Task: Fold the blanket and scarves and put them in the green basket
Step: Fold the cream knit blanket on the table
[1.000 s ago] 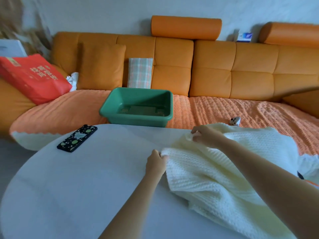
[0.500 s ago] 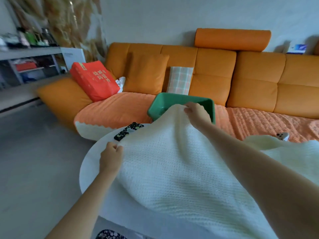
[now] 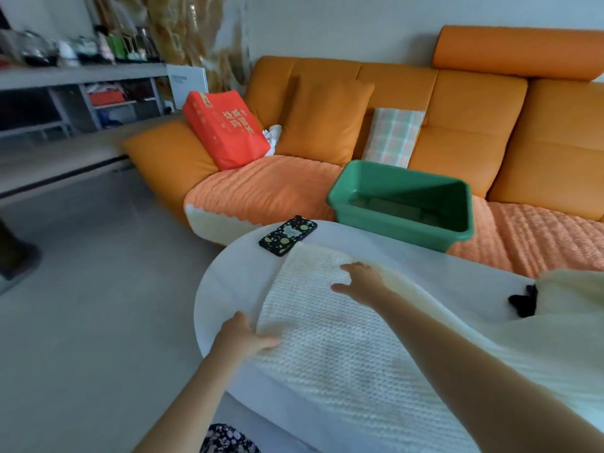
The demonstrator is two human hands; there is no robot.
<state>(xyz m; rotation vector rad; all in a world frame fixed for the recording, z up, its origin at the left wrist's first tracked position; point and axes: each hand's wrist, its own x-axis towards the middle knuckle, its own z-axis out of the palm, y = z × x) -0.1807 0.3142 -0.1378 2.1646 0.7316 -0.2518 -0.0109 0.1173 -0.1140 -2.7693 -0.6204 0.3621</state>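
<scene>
Far left, a grey shelf [image 3: 81,76] holds a blur of bottles and jars. A glossy red bag [image 3: 225,129] with printed characters leans on the arm of the orange sofa [image 3: 457,152], whose back is smooth, padded blocks. A ribbed orange throw [image 3: 268,191] with a scalloped cream edge covers its seat.

My left hand [image 3: 240,335] grasps the near left corner of the blanket [image 3: 343,354], the fingers [image 3: 268,341] curled over its edge. The blanket is cream, thick and knitted in a bumpy waffle pattern. It lies spread over the smooth white round tabletop [image 3: 235,282] and runs off toward the right. Just beyond its far corner a flat phone [image 3: 287,235] in a black spotted case lies on the tabletop.

My right hand [image 3: 359,282] is released, fingers spread and blurred above the far part of the blanket. I cannot tell whether it touches the knit.

Past the tabletop, the basket [image 3: 392,228], a green rectangular plastic one, sits on the throw. A plump orange cushion [image 3: 327,119] and a pale plaid cushion [image 3: 392,137] lean on the backrest behind it. At far right something small and black [image 3: 523,304] shows beside a bunched fold of the blanket.
</scene>
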